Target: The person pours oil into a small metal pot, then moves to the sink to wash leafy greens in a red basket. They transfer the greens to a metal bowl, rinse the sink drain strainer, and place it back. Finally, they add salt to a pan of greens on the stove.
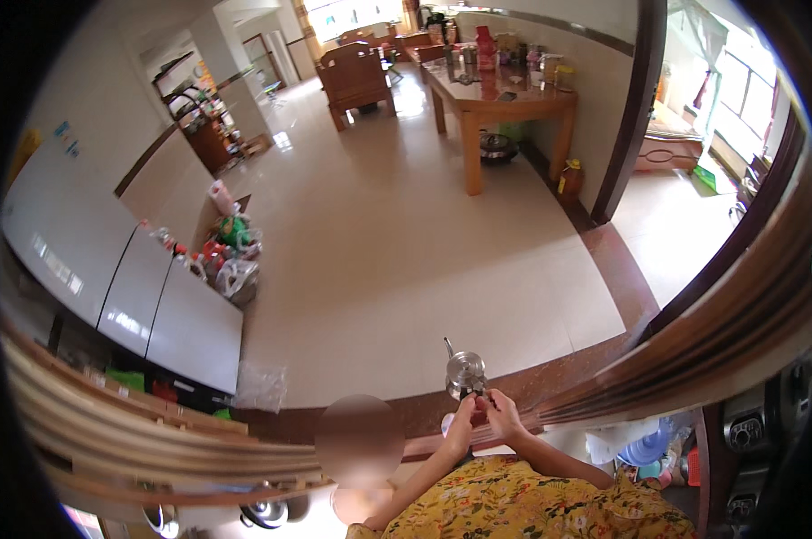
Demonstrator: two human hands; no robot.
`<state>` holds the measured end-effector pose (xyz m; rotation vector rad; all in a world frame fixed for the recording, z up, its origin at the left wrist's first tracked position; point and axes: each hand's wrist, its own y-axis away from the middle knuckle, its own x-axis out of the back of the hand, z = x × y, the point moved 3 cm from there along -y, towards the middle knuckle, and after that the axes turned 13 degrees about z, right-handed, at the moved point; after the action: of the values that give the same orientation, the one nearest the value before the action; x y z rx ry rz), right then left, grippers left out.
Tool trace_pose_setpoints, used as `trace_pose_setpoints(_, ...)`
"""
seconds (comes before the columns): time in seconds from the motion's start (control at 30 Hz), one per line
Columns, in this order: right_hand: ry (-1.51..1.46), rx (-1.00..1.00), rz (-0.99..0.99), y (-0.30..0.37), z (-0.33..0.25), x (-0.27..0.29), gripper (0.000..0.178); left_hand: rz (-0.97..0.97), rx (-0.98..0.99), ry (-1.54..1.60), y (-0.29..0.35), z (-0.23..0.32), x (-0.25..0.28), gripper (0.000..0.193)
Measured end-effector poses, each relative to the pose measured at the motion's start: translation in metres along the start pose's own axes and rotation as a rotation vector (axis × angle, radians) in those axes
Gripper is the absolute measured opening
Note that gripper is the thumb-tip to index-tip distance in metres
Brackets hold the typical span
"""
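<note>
A small shiny metal kettle (pixel 465 366) with a thin spout is held out in front of my body, its spout toward the far left. My left hand (pixel 461 422) is closed round its dark handle. Close beside it, my right hand (pixel 503 418) is closed at the same handle, thumbs near each other. The fingers partly hide the handle. Below the kettle runs the dark brown threshold (pixel 550 382) of a doorway. Just left of my left forearm is another person (pixel 361 505), whose head area is blurred.
A wooden table (pixel 478 103) with jars and a red container stands far right, a wooden chair (pixel 356 81) beyond. At left are a white fridge (pixel 195 323) and several filled plastic bags (pixel 235 274). The wooden door frame (pixel 693 332) curves close on the right; a blue basin (pixel 647 445) lies lower right.
</note>
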<state>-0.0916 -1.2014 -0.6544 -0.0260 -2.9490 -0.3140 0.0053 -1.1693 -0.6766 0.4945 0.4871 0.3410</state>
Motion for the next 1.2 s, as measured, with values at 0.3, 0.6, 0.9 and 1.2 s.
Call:
trace_pose_setpoints(0.3, -0.108, 0.010, 0.080, -0.155, -0.061, -0.029, 0.028, -0.183, 0.097, 0.252, -0.140, 0.111, -0.079, 0.016)
trace_pose_setpoints(0.6, 0.191, 0.260, 0.032, -0.331, -0.118, 0.006, 0.031, -0.222, 0.079, 0.051, -0.296, 0.173, -0.173, 0.020)
trace_pose_setpoints(0.9, 0.320, 0.314, -0.102, -0.509, -0.189, 0.081, 0.019, -0.336, 0.039, -0.095, -0.449, 0.230, -0.296, 0.023)
trace_pose_setpoints(1.2, 0.351, 0.139, 0.278, -0.690, -0.215, 0.155, 0.018, -0.535, 0.014, -0.296, -0.633, 0.278, -0.407, 0.025)
